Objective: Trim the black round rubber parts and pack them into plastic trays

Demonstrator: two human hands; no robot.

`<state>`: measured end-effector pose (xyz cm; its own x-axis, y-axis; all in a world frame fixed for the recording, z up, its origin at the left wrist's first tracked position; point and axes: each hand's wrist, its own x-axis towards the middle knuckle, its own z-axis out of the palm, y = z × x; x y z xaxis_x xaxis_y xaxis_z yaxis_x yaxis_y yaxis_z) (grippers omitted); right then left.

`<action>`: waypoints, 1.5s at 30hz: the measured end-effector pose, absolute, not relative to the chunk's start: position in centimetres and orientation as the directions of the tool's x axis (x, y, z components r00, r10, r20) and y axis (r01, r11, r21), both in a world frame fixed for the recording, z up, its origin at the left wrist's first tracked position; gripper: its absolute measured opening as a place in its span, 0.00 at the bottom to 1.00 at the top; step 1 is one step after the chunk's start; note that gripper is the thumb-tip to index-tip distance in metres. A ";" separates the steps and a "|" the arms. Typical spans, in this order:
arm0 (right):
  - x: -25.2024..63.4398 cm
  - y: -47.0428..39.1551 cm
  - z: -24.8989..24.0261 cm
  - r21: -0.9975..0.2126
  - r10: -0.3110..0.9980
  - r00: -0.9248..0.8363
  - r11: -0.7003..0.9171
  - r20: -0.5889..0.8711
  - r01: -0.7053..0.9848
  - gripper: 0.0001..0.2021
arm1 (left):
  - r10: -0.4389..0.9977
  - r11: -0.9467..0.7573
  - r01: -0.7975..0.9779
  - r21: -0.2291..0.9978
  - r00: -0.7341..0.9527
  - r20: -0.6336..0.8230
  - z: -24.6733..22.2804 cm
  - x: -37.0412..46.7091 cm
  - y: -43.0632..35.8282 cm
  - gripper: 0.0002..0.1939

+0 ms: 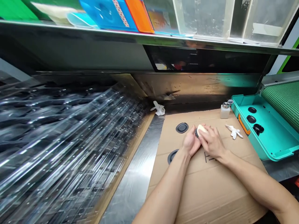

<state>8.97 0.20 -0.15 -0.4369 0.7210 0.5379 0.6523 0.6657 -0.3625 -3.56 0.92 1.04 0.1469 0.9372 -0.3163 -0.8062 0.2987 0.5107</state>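
Note:
Over the cardboard sheet (187, 186), my left hand (189, 143) is closed around a small black plastic piece (196, 133), of which only an edge shows. My right hand (212, 141) grips a rounded cream-coloured pad (201, 128) and presses it against that piece. Just beyond my left hand lies a black rounded lid-like part (182, 128). A second such part (171, 155) is partly covered by my left forearm.
At the right, a teal tray (263, 149) with an orange latch holds several black parts. A white pump bottle (225, 111) stands near its corner. Crumpled white gloves (234, 132) lie beside it. Stacked clear plastic trays (70, 149) fill the left. Overhead runs a shelf (163, 39).

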 end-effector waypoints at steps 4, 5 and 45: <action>9.0 0.6 0.0 -0.387 0.756 -0.406 0.626 0.513 0.677 0.19 | 0.934 0.312 -0.813 0.491 0.169 -0.314 1.1 -3.5 1.0 0.22; 9.1 0.6 0.0 -0.377 0.746 -0.434 0.643 0.505 0.667 0.19 | 0.932 0.319 -0.809 0.493 0.174 -0.317 1.1 -3.5 1.0 0.22; 9.8 0.7 3.4 -0.242 0.958 -0.260 0.283 0.123 0.928 0.16 | 0.927 0.321 -0.776 0.543 0.141 -0.347 0.6 -1.6 0.3 0.21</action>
<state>9.84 0.74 3.41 -0.2597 0.9579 0.1227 0.9283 0.2826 -0.2416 -1.63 0.28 0.61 0.1415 0.9272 -0.3468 -0.7761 0.3214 0.5425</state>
